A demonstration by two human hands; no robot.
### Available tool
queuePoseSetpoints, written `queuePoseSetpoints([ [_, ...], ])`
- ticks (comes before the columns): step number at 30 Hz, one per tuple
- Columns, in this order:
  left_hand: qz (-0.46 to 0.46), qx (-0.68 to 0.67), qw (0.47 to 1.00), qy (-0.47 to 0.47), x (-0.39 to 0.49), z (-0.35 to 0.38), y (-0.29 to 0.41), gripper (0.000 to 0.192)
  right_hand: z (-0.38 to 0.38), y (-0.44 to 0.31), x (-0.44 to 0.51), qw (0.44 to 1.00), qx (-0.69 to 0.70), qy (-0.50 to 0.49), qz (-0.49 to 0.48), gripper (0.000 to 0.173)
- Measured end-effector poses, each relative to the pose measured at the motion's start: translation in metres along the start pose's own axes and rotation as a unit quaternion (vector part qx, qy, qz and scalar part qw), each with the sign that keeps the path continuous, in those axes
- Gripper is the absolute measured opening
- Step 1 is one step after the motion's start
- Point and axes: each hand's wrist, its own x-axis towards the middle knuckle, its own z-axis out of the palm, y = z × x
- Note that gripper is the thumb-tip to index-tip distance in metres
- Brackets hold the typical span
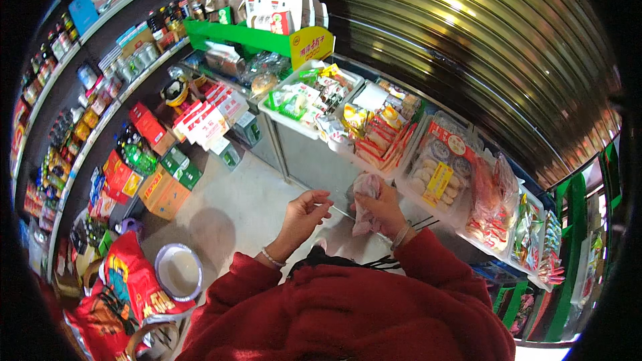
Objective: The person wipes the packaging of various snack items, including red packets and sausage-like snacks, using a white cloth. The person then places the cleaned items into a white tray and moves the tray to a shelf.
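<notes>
My right hand [382,206] is closed around a crumpled pinkish cloth [366,203] that hangs below the fingers, close to the front of the counter. To its left, my left hand [307,214] is raised with bent fingers apart and nothing seen in it. Beyond the right hand stands a white plastic tray [377,163] of red-wrapped snack sticks and yellow packets. A clear-lidded tub of round pastries [435,170] with a yellow label is to the right of that tray.
A white tray of small packets [313,133] and a green display box [241,35] stand farther along the counter. Shelves of bottles and jars [83,130] line the left. Cardboard boxes [164,193], red bags [135,281] and a purple-rimmed bucket [179,272] are at lower left. A ribbed metal shutter [451,45] rises behind.
</notes>
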Motion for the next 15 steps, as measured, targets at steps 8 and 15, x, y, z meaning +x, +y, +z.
queuePoseSetpoints([
  [8,0.171,0.300,0.938,-0.023,0.121,-0.055,0.040,0.026,0.003,-0.002,0.074,0.997,-0.029,0.075,0.007,0.035],
  [15,0.229,0.267,0.936,0.020,0.210,-0.135,0.043,0.029,0.038,-0.029,0.101,0.990,0.011,0.142,-0.001,0.030],
])
